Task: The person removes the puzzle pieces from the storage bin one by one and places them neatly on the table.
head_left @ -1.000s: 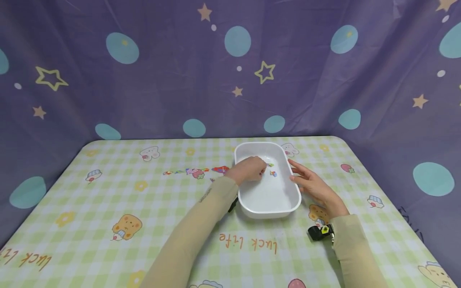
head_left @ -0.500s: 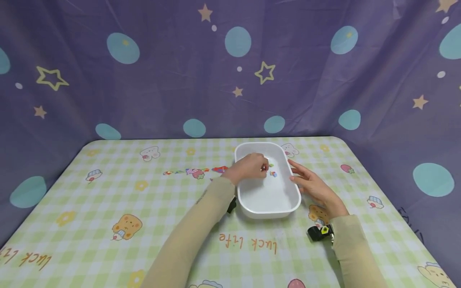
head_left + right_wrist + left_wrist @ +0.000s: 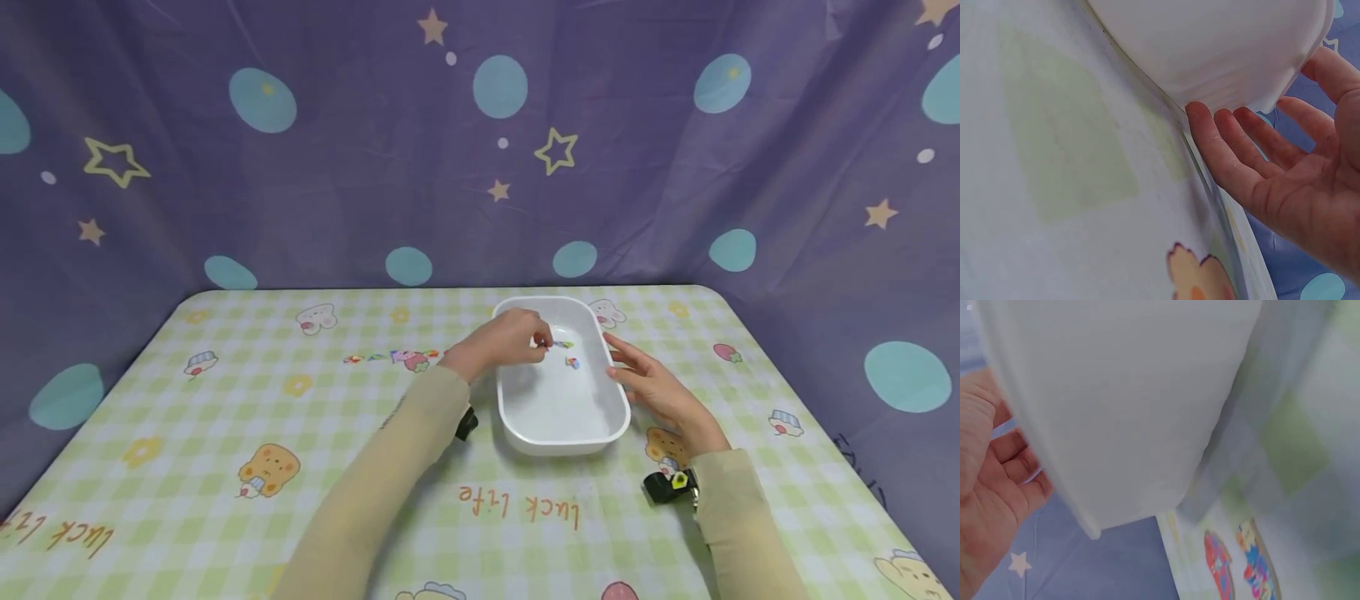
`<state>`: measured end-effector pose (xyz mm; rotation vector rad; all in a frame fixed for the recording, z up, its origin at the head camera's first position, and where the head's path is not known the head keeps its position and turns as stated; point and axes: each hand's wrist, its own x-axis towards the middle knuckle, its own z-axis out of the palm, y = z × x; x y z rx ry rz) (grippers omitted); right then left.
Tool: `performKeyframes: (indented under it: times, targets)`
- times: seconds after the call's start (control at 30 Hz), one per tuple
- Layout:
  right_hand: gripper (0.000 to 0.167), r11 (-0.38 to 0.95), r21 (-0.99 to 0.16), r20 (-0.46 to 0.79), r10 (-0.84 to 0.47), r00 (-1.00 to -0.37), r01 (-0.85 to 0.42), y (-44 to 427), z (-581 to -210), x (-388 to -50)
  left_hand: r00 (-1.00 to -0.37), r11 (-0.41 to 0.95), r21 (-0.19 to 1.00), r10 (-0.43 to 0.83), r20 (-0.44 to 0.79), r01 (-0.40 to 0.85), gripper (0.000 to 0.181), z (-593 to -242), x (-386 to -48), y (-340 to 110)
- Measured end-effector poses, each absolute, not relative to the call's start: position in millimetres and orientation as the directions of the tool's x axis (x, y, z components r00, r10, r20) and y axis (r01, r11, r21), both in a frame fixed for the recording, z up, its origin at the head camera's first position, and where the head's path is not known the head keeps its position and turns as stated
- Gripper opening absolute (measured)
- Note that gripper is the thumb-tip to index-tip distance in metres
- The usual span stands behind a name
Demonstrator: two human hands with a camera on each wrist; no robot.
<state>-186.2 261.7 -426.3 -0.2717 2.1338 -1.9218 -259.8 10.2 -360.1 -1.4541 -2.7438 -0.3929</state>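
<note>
Step in hand, my read: small pieces being handled one at a time at the white bin (image 3: 558,408), left doing the picking or placing, right steadying. Bin sits upright on the checked counter (image 3: 225,400), opening up.

Left hand (image 3: 502,337): reaches over the bin's left rim, fingers bent, tips low inside toward the far end. Grip: can't tell if together on a piece or just bunched; tips too small in the head view, hidden behind the bin wall in the left wrist view.

Right hand (image 3: 656,392): outside the bin's right wall, fingertips resting against it, fingers loosely apart, not wrapped round anything.

Pieces: blue-and-orange piece (image 3: 572,363) lies on the bin floor; green-yellow piece (image 3: 563,344) just beyond it, right by the left fingertips. More outside, left of the bin: a loose row on the counter, red-orange piece (image 3: 354,359) at its far left end. Left wrist view adds a long red piece (image 3: 1219,565) beside a multicoloured piece (image 3: 1252,562), both flat on the counter.

Next move probably calls for a fine fingertip pinch or a clean release, then enough lift for the left wrist to clear the rim. Risk: forearm bumping the bin, or sleeve brushing the row. Light right-hand contact should do.
</note>
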Motion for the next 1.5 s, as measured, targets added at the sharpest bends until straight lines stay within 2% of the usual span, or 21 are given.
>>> performKeyframes:
  times: [0.3, 0.63, 0.83, 1.07, 1.5]
  targets:
    - [0.065, 0.135, -0.99, -0.084, -0.289, -0.954, 0.046, 261, -427, -187, -0.604, 0.554, 0.267, 0.779, 0.168, 0.789, 0.016, -353, -257, -13]
    - [0.063, 0.124, -0.992, -0.057, -0.303, -0.951, 0.02, 264, -428, -186, -0.714, 0.635, 0.383, 0.692, 0.102, 0.671, 0.017, -350, -253, -51]
    - [0.062, 0.164, -0.986, -0.06, -0.291, -0.955, 0.012, 263, -426, -185, -0.742, 0.633, 0.438, 0.658, 0.13, 0.638, 0.017, -351, -252, -71]
    - [0.064, 0.167, -0.985, -0.084, -0.293, -0.952, 0.035, 261, -424, -185, -0.744, 0.645, 0.411, 0.654, 0.14, 0.644, 0.015, -360, -251, -90]
    - [0.064, 0.192, -0.981, -0.082, -0.29, -0.954, 0.026, 263, -426, -186, -0.788, 0.714, 0.397, 0.614, 0.041, 0.577, 0.017, -379, -246, -117]
